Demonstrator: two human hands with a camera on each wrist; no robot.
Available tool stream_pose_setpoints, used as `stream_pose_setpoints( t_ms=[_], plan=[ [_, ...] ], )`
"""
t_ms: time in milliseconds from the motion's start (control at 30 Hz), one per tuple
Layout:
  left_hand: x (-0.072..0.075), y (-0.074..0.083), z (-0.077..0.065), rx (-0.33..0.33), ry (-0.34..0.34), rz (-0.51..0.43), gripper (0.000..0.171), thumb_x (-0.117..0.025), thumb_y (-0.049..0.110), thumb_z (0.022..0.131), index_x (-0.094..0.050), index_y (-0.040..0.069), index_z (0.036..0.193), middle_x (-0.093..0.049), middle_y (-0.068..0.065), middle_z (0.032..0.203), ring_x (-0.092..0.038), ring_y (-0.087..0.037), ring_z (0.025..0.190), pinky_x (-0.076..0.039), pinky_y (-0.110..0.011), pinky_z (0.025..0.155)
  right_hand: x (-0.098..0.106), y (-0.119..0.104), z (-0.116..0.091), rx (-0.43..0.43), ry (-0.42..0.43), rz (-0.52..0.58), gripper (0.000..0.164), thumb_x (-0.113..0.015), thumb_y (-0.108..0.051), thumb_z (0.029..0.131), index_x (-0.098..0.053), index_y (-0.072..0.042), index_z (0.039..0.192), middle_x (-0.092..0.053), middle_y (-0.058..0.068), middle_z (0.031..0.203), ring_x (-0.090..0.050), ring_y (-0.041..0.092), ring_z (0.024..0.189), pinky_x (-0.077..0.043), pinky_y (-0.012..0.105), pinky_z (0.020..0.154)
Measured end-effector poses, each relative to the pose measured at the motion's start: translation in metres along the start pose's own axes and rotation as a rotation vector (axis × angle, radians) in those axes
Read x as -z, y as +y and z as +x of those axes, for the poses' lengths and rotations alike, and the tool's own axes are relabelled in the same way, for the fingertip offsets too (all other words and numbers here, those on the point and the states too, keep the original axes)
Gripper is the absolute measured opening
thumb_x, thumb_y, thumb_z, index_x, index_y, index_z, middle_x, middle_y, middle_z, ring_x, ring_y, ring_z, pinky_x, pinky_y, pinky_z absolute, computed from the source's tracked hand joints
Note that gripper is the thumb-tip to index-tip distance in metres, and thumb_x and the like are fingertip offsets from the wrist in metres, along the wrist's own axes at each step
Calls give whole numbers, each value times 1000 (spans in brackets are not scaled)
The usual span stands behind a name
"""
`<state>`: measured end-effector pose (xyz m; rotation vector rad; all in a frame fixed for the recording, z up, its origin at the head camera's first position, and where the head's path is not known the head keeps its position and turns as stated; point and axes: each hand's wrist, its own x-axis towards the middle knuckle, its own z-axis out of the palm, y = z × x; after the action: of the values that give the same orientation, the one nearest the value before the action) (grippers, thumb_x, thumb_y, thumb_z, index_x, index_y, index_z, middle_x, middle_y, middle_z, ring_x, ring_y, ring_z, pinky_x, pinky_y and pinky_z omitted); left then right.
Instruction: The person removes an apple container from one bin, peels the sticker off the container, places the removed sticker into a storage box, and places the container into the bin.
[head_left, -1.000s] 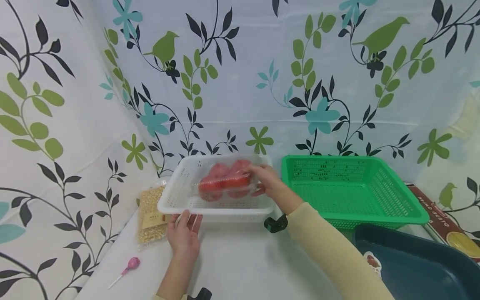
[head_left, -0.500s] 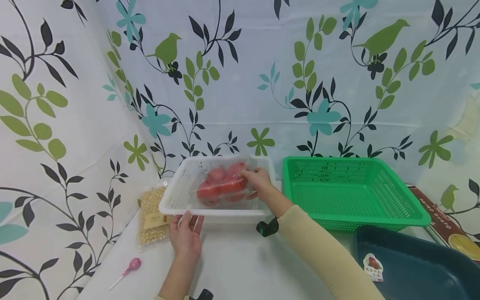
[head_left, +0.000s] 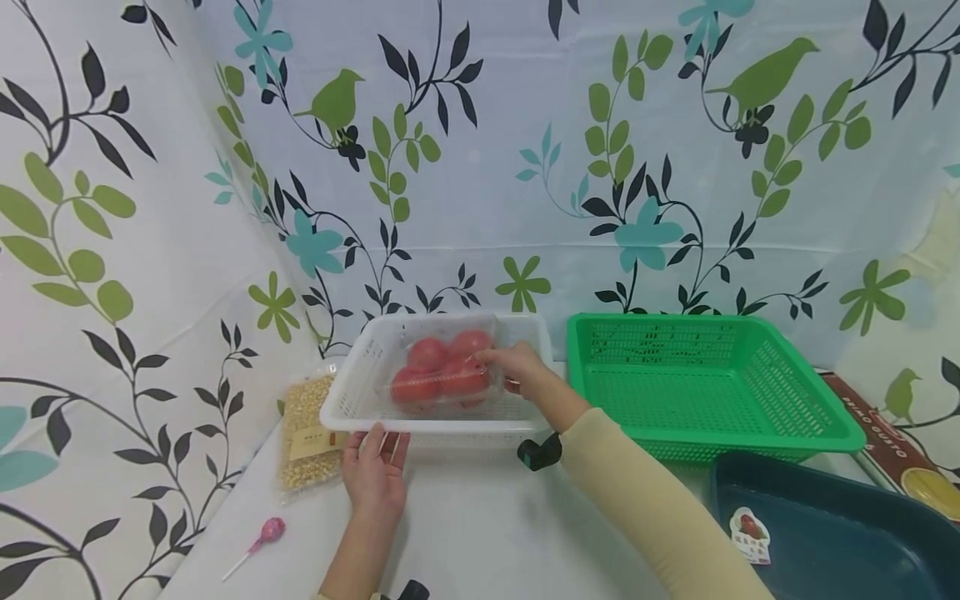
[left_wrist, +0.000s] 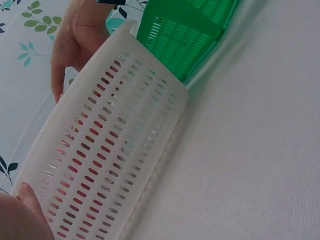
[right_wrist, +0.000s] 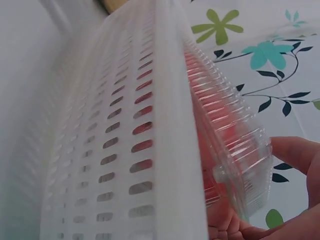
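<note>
A clear plastic clamshell box of several red tomatoes (head_left: 426, 354) is partly inside the white slotted basket (head_left: 442, 426). My right hand (head_left: 525, 367) grips the box at its right end, thumb on top and fingers beneath, as the right wrist view (right_wrist: 300, 190) also shows. With its thumb over the basket's front rim and fingers below, my left hand (head_left: 375, 479) holds the front left part of the basket. In the left wrist view that thumb (left_wrist: 31, 197) lies at the rim, and red shows through the slots.
A green basket (head_left: 667, 392) stands to the right. Before it lies a dark blue tray (head_left: 840, 517) with a white sticker or card (head_left: 750, 535). A brown box (head_left: 877, 433) is at far right. Leftward are a bag of yellow kernels (head_left: 307, 433) and a pink lollipop (head_left: 272, 530).
The box of tomatoes has levelled and sunk slightly into the white basket, shifting a little left with my right hand. My left hand keeps its place at the rim.
</note>
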<state>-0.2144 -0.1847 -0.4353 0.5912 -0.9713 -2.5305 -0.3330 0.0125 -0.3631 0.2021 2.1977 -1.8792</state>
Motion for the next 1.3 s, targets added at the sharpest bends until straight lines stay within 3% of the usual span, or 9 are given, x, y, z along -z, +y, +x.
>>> stream_pose_setpoints(
  t_ms=[133, 267, 500, 767, 1100, 1300],
  plan=[
    [-1, 0, 0, 3, 7, -4, 21, -57, 11, 104, -44, 16, 120, -52, -11, 132, -66, -16, 99, -56, -32, 91, 6, -3, 0, -10, -29, 36, 66, -76, -21, 88, -41, 4, 138, -50, 10, 115, -47, 18, 83, -46, 26, 65],
    [-2, 0, -1, 1, 6, -1, 21, -56, 11, 104, -43, 16, 119, -50, -12, 134, -66, -15, 98, -56, -32, 91, 9, -3, 1, -13, -57, 88, 67, -75, -20, 88, -40, 5, 139, -52, 10, 108, -50, 18, 79, -50, 27, 69],
    [0, 1, -2, 9, -3, -11, 23, -57, 11, 103, -42, 17, 120, -51, -9, 131, -66, -15, 97, -55, -32, 93, 8, 2, 4, -52, -102, 162, 84, -71, -20, 91, -19, 4, 153, -54, 24, 124, -62, 34, 105, -57, 42, 89],
    [0, 2, -2, 17, -12, -30, 23, -57, 11, 103, -42, 17, 119, -50, -9, 131, -66, -15, 97, -55, -32, 93, 4, 6, 3, -59, -149, 168, 66, -68, -21, 94, -35, 8, 144, -49, 37, 135, -57, 49, 119, -51, 54, 98],
    [-2, 2, -3, 10, -4, -14, 23, -57, 12, 103, -42, 18, 119, -49, -10, 136, -66, -15, 97, -55, -32, 93, 7, 7, 6, -51, -237, 180, 68, -64, -26, 95, -36, 6, 148, -37, 37, 146, -46, 51, 130, -43, 55, 107],
    [-2, 2, -3, 8, -4, -17, 23, -57, 12, 103, -42, 18, 120, -49, -10, 135, -66, -15, 97, -55, -32, 93, 15, 4, 5, -61, -247, 173, 69, -63, -26, 96, -33, 4, 151, -31, 35, 153, -39, 50, 137, -42, 53, 109]
  ],
)
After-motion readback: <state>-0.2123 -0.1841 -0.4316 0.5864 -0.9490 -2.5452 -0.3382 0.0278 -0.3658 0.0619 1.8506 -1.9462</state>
